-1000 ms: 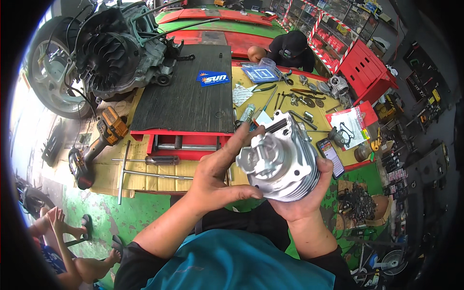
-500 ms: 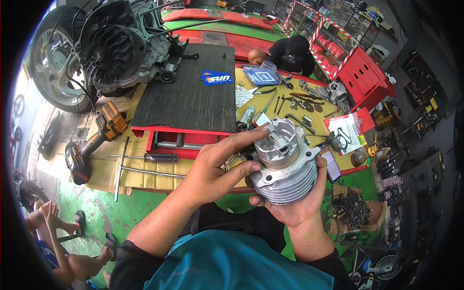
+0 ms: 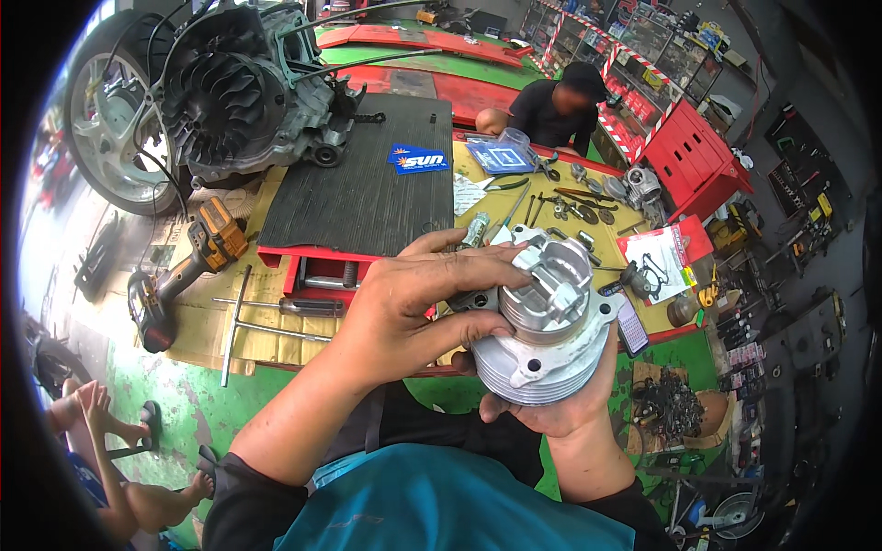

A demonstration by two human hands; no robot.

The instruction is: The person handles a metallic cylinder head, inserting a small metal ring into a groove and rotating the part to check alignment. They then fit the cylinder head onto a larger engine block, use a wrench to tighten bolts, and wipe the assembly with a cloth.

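A silver finned engine cylinder (image 3: 542,378) is held up in front of me, above the bench's near edge. My right hand (image 3: 577,411) cups it from below and the right side. Out of its top stands a shiny piston (image 3: 557,286), its hollow underside facing up. My left hand (image 3: 418,298) grips the piston, with the thumb against its near left side and the fingers curled over the upper rim. The left fingertips are partly hidden behind the piston. How deep the piston sits in the bore is also hidden.
On the bench (image 3: 602,243) lie gears, pliers, a gasket (image 3: 653,275) and a phone (image 3: 631,329). A cordless impact driver (image 3: 213,234) and a T-handle wrench (image 3: 232,321) lie left. An engine (image 3: 248,96) stands far left; a person (image 3: 556,110) sits across the bench.
My left fingers have curled further over the piston, which appears turned. The cylinder has tilted and shifted slightly in my right hand. The person across has raised their head.
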